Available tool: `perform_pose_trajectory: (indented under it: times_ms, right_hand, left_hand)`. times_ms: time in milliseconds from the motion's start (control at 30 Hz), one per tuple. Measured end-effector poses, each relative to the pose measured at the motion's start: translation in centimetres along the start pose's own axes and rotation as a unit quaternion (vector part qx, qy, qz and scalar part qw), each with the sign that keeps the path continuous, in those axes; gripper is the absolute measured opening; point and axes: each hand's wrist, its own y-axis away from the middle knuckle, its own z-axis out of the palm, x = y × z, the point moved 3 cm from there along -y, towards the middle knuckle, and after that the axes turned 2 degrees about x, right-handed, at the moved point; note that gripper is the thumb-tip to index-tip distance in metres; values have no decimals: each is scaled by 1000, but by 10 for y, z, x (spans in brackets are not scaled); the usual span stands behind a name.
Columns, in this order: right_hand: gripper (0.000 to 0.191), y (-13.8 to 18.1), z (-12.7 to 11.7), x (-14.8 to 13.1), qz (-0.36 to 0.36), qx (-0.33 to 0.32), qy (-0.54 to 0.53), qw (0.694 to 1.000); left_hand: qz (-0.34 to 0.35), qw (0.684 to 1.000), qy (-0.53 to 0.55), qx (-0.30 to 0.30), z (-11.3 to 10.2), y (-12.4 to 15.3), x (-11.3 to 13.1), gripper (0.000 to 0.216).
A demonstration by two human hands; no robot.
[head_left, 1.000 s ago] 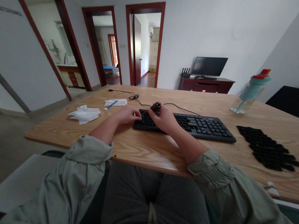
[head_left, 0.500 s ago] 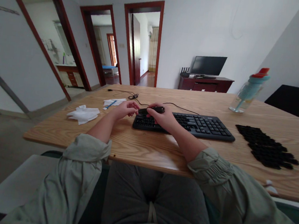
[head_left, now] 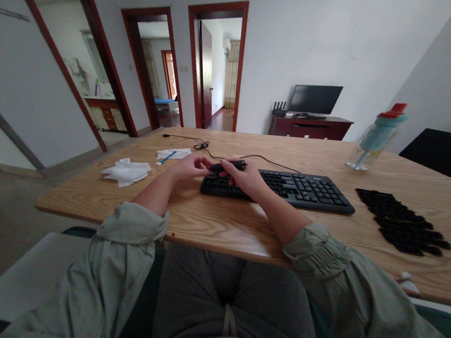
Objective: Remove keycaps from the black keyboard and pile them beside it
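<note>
A black keyboard (head_left: 300, 191) lies on the wooden table (head_left: 332, 159), its cable running back to the left. Over its left end my right hand (head_left: 244, 179) is closed round a thin black tool (head_left: 229, 165) that lies level. My left hand (head_left: 188, 167) pinches the left tip of that same tool, fingers curled. A spread of loose black keycaps (head_left: 402, 223) lies to the right of the keyboard.
Crumpled white tissues (head_left: 126, 172) and a white packet with a blue stick (head_left: 172, 155) lie at the table's left. A clear bottle with a teal and red lid (head_left: 375, 137) stands at the back right. Behind are doorways and a monitor (head_left: 315, 99) on a cabinet.
The tool stood up in my right hand a second ago; it has been turned level, and my left hand has risen from the keyboard's edge to pinch its left end.
</note>
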Motion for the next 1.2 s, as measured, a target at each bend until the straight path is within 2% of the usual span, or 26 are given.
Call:
perform_pose_trajectory:
  times_ms: [133,333,567,767,967,1200]
  right_hand:
    - [48,-1,0,3,28,7,-34,999]
    - [35,-1,4,3,50,-4,-57,997]
    - [26,-3,3,7,55,21,-83,995]
    - [24,-5,2,9,73,30,-104,991]
    - [25,-4,0,8,84,44,-93,991]
    - [30,-6,-1,12,83,52,-58,994]
  left_hand:
    - [-10,999,3,-31,4,1,-1,47]
    - [-15,999,-52,-7,7,1,-1,42]
    - [-7,998,-54,37,6,-1,-3,66]
    - [53,987,-127,85,4,0,2,54]
    - [50,981,-143,124,1,2,5,45]
    - [47,984,-144,90,-2,2,4,49]
